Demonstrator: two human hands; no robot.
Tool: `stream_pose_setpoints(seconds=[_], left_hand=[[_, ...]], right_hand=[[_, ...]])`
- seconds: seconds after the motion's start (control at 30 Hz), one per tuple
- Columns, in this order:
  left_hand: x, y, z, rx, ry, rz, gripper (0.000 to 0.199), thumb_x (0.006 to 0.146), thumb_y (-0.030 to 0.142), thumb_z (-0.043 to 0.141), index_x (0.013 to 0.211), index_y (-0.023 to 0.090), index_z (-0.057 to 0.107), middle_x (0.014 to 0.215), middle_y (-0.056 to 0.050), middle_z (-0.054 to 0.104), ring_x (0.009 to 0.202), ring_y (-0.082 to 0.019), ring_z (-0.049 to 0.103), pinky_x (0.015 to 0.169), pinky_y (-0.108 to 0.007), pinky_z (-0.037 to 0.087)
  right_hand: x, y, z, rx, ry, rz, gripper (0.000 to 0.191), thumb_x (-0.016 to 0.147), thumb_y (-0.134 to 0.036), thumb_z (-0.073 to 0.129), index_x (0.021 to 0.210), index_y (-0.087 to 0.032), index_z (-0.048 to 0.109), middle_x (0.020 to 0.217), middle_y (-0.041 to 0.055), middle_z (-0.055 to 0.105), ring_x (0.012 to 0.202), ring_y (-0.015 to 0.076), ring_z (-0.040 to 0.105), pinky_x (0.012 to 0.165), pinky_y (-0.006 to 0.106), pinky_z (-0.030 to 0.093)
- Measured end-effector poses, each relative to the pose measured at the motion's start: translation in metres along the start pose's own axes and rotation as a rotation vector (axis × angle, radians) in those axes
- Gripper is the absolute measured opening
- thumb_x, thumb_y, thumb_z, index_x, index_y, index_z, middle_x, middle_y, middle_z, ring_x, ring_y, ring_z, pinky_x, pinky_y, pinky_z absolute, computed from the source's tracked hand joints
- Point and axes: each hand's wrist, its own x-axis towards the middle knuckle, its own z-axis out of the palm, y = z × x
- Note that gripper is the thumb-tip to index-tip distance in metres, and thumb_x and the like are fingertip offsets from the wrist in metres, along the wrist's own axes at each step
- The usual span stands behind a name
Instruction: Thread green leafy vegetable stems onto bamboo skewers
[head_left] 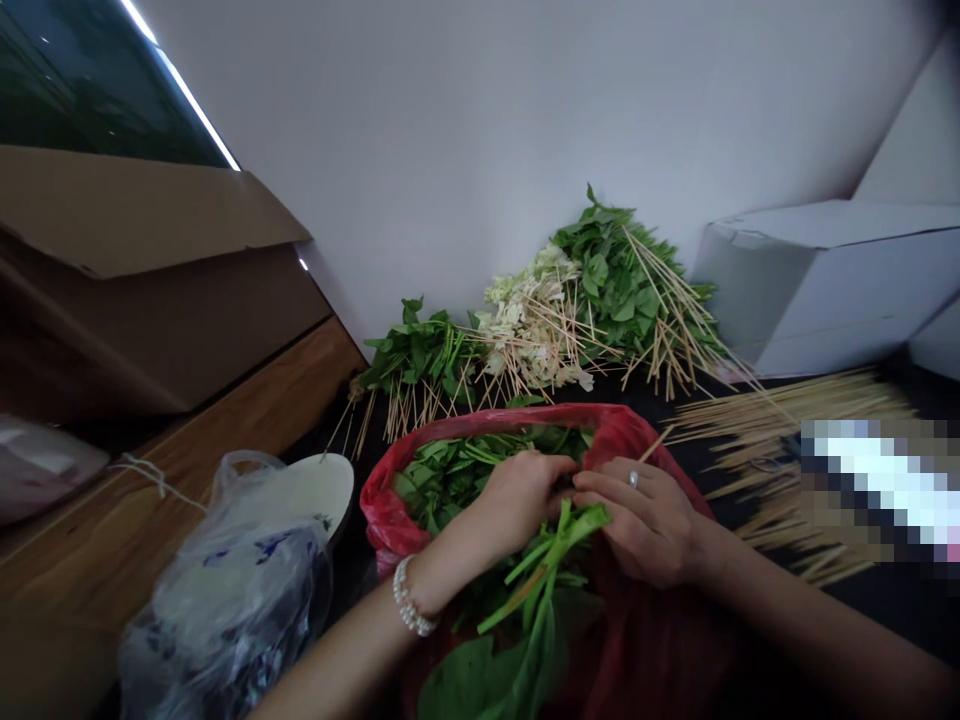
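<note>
My left hand (521, 500), with a beaded bracelet at the wrist, and my right hand (649, 525), with a ring, meet fingertip to fingertip over an open red plastic bag (390, 515). Both have bent, closed fingers. Below them hangs a bunch of leafy greens (551, 570), stems upward, at my left fingers. A thin wooden skewer (655, 444) pokes out behind my right hand, which seems to grip it; the skewer's other end is hidden by the fingers. More loose green leaves (450, 480) fill the bag.
Skewered greens (424, 350), pale skewered vegetables (536, 320) and another leafy pile (615, 275) lie against the wall. Many bare skewers (772, 430) lie right, near a white box (832, 270). Left are a white bowl (341, 485), clear plastic bag (217, 600) and cardboard box (150, 310).
</note>
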Motion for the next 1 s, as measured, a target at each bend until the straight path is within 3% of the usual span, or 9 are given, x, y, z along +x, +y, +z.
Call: stream_pose_setpoints(seconds=[0.13,0.3,0.4,0.53,0.67,0.77,1.0], left_hand=[[-0.014,0.005,-0.008,-0.082,0.063,0.000,0.019,0.090,0.022,0.061,0.101,0.021,0.075,0.086,-0.006,0.077,0.076,-0.024,0.068,0.068,-0.032,0.049],[-0.020,0.001,-0.008,-0.171,-0.002,0.060,0.018,0.079,0.011,0.065,0.086,0.022,0.077,0.076,-0.002,0.076,0.070,-0.020,0.066,0.069,-0.030,0.050],[-0.022,-0.010,-0.017,-0.341,0.154,-0.035,0.014,0.081,0.014,0.066,0.085,0.021,0.079,0.085,-0.004,0.079,0.080,-0.021,0.071,0.079,-0.032,0.052],[-0.035,-0.024,-0.037,-0.605,0.416,-0.218,0.020,0.083,0.022,0.070,0.100,0.020,0.080,0.103,-0.008,0.080,0.099,-0.024,0.070,0.091,-0.035,0.052],[-0.052,-0.028,-0.041,-1.033,0.452,-0.368,0.020,0.077,0.031,0.081,0.093,0.020,0.081,0.099,-0.006,0.079,0.081,-0.016,0.068,0.076,-0.027,0.054],[-0.061,-0.028,-0.038,-1.259,0.523,-0.405,0.024,0.069,0.034,0.088,0.088,0.020,0.080,0.092,-0.004,0.077,0.077,-0.013,0.067,0.070,-0.023,0.054],[-0.065,-0.025,-0.037,-1.357,0.657,-0.399,0.032,0.062,0.034,0.095,0.087,0.021,0.081,0.079,0.001,0.077,0.071,-0.010,0.068,0.069,-0.019,0.056]], right_hand=[[-0.002,0.000,0.000,-0.014,-0.008,0.016,0.021,0.093,-0.009,0.043,0.100,-0.013,0.063,0.094,0.0139,0.072,0.080,0.0219,0.066,0.067,0.038,0.058],[-0.003,0.000,0.001,-0.030,-0.007,0.015,0.021,0.094,-0.010,0.043,0.102,-0.014,0.062,0.095,0.0130,0.072,0.080,0.0211,0.066,0.067,0.037,0.058],[-0.005,0.000,0.002,-0.015,-0.012,0.022,0.022,0.091,-0.007,0.045,0.102,-0.014,0.063,0.093,0.0137,0.072,0.082,0.0222,0.066,0.069,0.037,0.057],[-0.005,0.000,0.002,-0.004,-0.024,0.037,0.022,0.091,-0.009,0.046,0.103,-0.015,0.063,0.093,0.0125,0.071,0.081,0.0224,0.064,0.067,0.037,0.056],[-0.001,-0.001,0.002,-0.065,-0.029,0.054,0.019,0.092,-0.010,0.047,0.101,-0.015,0.063,0.090,0.0104,0.071,0.078,0.0211,0.062,0.066,0.035,0.053],[0.004,0.000,0.002,-0.099,-0.060,0.101,0.023,0.093,-0.007,0.045,0.103,-0.014,0.064,0.081,0.0076,0.069,0.074,0.0200,0.061,0.066,0.034,0.052],[0.004,0.002,0.004,-0.277,-0.209,0.141,0.028,0.093,-0.005,0.044,0.106,-0.008,0.067,0.082,0.0091,0.072,0.062,0.0170,0.059,0.053,0.033,0.045]])
